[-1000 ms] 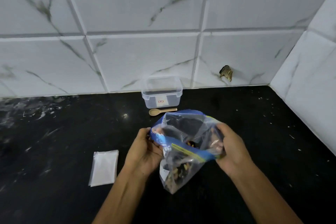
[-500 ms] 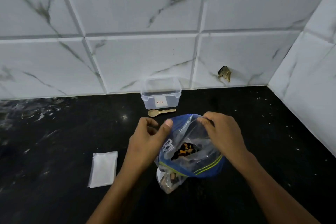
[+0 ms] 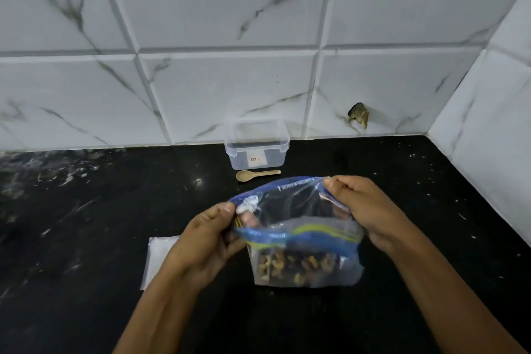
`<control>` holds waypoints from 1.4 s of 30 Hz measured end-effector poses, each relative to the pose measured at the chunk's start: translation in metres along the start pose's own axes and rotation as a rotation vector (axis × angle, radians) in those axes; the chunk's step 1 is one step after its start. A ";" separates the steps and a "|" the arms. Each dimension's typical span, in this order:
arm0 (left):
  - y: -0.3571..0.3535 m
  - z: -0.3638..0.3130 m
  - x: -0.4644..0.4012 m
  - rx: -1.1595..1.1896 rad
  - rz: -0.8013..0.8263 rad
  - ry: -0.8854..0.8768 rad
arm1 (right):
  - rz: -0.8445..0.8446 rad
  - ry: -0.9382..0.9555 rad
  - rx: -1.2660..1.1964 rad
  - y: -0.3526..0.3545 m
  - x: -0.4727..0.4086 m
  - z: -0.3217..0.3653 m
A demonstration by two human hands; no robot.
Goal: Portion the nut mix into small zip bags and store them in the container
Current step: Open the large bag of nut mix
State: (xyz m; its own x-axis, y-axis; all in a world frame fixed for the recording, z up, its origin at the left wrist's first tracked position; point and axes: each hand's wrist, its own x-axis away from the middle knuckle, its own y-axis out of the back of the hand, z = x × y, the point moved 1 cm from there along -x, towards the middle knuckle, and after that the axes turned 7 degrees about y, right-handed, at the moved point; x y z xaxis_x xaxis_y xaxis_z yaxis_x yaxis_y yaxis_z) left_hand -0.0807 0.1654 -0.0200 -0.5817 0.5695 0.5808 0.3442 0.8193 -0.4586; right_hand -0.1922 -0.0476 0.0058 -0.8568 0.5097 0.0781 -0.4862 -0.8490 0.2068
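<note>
Two hands hold the big zip bag [image 3: 298, 236] of nut mix [image 3: 293, 266] over the black surface [image 3: 86, 224], its mouth pulled wide. The left hand [image 3: 207, 241] pinches the near-left corner of the blue zip rim between thumb and fingers; the right hand [image 3: 365, 210] pinches the far-right corner the same way. The nuts lie heaped in the bag's bottom, which looks to rest on or just above the surface; I cannot tell which.

The step in hand seems to be opening the bag so it can be scooped from. To do it well, I would keep the rim taut and level, fold the top outward into a cuff so the mouth stays open by itself, and settle the base flat so the heap does not tip the bag over once a hand lets go.

Just beyond the bag lies the wooden spoon [image 3: 257, 175], and behind that the clear plastic container [image 3: 256, 149] stands lidless against the tiled wall [image 3: 230, 89]. A stack of small zip bags [image 3: 156, 256] lies flat just left of the left wrist, partly hidden by it. The side wall [image 3: 488, 138] closes in on the right, so the free room is to the left. Reaching for the spoon means going over the open mouth; a sleeve or wrist could drag the rim.
</note>
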 end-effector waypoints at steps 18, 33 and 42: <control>-0.023 0.008 -0.031 0.004 -0.048 0.078 | 0.175 0.195 0.479 -0.023 -0.002 -0.030; -0.002 0.060 -0.010 -0.514 -0.228 -0.236 | -0.191 -0.256 -0.222 -0.053 -0.009 -0.035; 0.001 0.007 -0.020 0.209 0.076 0.249 | -0.124 -0.544 -0.636 -0.009 -0.006 -0.031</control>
State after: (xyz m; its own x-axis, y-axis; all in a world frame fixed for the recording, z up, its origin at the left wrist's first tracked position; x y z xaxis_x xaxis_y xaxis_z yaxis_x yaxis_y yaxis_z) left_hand -0.0737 0.1539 -0.0366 -0.3533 0.6485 0.6743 0.2066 0.7570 -0.6199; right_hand -0.1877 -0.0475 -0.0265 -0.6684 0.4619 0.5830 -0.7145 -0.6164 -0.3309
